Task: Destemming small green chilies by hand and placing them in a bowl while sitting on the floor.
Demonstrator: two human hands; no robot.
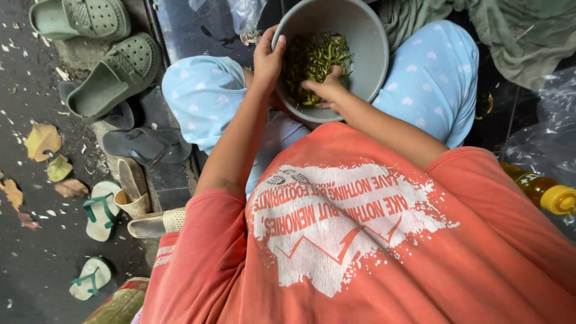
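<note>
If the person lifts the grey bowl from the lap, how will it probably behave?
The grey bowl looks like thin plastic, so it is probably light and may flex a little. The chopped green vegetables fill only part of it, adding little weight. It rests tilted between the knees, with the left hand on its rim and the right hand inside, so it might tip if released.

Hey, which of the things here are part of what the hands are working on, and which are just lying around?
In hand:
- grey bowl, its rim gripped by the left hand
- chopped green vegetables, with the right hand in them

Lying about:
- green clogs
- flip-flops
- dry leaves
- yellow-capped bottle
- green cloth
</note>
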